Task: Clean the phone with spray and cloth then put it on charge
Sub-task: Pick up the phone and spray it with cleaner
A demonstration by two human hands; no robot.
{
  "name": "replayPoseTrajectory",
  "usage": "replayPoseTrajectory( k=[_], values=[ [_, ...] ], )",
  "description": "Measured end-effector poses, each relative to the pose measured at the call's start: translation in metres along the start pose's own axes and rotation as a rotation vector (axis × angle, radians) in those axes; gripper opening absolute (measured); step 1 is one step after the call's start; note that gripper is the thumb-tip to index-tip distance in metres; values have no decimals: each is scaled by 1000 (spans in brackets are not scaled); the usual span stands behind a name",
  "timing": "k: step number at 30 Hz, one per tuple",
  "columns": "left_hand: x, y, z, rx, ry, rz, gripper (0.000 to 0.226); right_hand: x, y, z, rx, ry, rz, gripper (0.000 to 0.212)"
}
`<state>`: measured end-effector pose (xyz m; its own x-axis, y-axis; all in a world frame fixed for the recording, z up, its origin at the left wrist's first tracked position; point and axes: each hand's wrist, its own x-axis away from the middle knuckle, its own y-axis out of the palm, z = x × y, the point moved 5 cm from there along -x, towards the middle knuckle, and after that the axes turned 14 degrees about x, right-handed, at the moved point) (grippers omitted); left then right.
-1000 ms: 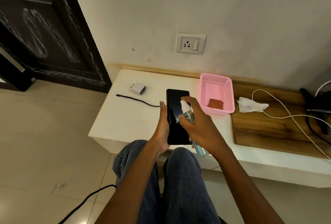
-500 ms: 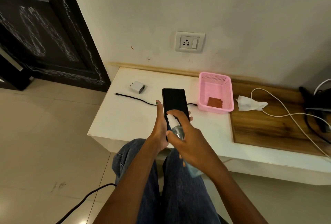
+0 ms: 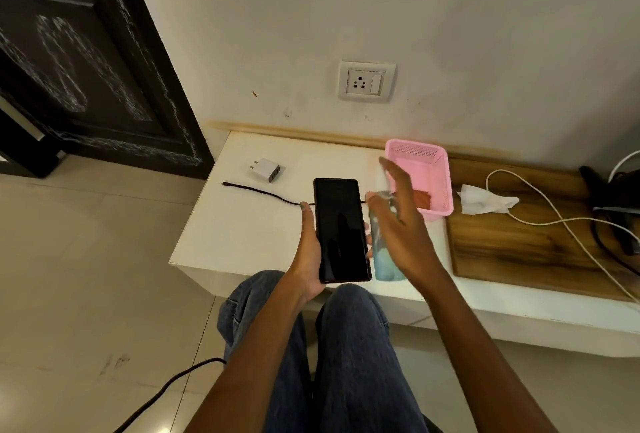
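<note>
The left hand [image 3: 308, 259] gripped the phone [image 3: 341, 230] upright. Just right of the phone, the right hand [image 3: 403, 224], fingers spread loose, was beside the bottle [image 3: 382, 259] on the desk [image 3: 242, 224].

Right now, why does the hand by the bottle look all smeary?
In the head view the right hand is motion-blurred, smearing over the spray bottle; the phone in the left hand stays sharp, its dark screen faintly reflecting.

no readable text — labels, brands, numbers
</note>
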<state>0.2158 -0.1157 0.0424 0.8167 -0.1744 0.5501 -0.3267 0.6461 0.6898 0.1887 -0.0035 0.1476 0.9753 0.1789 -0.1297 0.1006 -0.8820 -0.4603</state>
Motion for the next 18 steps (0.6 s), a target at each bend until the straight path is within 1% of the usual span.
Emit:
replayPoseTrajectory(
  k=[3,5,7,11,14,18],
  values=[
    [-1,-2,1,57,10,-26,88,-16,-12,19,-65,52,73,49],
    [0,-3,2,76,21,-36,86,-23,-14,32,-51,60,113,58],
    [-1,-4,4,61,26,-40,85,-27,-11,49,-20,89,118,62],
    [-1,-3,7,33,17,-27,85,-28,7,91,37,227,82,51],
    [-1,-5,8,34,8,-21,85,-25,22,124,104,352,42,51],
    [-1,-8,7,39,4,-6,87,-19,31,148,188,408,20,48]
  ],
)
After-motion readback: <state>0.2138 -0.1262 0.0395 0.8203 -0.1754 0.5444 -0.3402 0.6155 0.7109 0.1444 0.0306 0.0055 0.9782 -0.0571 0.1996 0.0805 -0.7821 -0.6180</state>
